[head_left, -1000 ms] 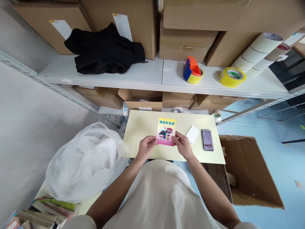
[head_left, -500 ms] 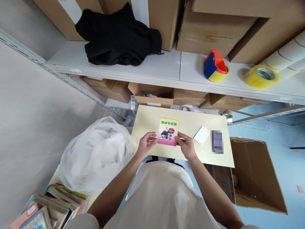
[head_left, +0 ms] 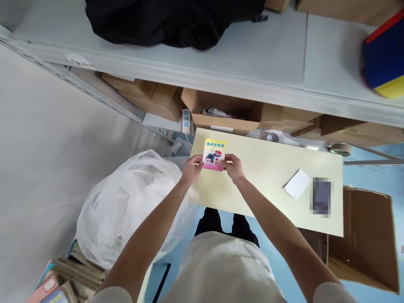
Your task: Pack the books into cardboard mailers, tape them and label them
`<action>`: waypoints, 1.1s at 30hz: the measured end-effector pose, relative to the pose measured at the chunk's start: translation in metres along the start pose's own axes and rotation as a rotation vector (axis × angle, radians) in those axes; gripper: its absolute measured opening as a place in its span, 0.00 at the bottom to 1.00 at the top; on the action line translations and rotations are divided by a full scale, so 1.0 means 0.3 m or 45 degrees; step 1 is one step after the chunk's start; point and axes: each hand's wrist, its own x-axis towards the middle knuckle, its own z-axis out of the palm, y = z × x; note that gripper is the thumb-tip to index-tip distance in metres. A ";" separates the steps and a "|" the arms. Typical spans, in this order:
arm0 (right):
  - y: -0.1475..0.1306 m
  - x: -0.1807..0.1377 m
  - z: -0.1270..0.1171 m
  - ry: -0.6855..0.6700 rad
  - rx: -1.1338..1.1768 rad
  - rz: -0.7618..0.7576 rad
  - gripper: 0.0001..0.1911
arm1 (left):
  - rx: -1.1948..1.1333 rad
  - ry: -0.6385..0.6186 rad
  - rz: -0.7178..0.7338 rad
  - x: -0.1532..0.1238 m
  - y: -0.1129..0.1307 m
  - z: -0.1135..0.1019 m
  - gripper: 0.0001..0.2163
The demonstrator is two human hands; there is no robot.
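Note:
A small booklet (head_left: 214,154) with a yellow-to-pink cover, Chinese lettering and cartoon figures is held upright to my view over the left part of the cream table. My left hand (head_left: 191,169) pinches its left edge. On the opposite side, my right hand (head_left: 234,167) grips the lower right edge between thumb and fingers. The fingertips behind the booklet are hidden. Farther right on the table lie a white flat pad or stack of cards (head_left: 296,184) and a blurred-out dark rectangular object (head_left: 321,197).
A bulging white plastic bag (head_left: 132,206) stands left of the table (head_left: 265,168), with stacked books (head_left: 75,273) below it. A grey shelf (head_left: 189,67) with black cloth (head_left: 164,21) crosses above. Cardboard boxes (head_left: 227,111) sit underneath; an open carton (head_left: 366,235) stands right.
Both hands have carried the booklet away from my body, toward the table's far left part. My view has shifted down and closer to the shelf.

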 end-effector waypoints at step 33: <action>0.073 0.344 0.182 0.062 -0.590 -0.027 0.14 | 0.305 0.075 -0.043 0.328 -0.189 0.004 0.12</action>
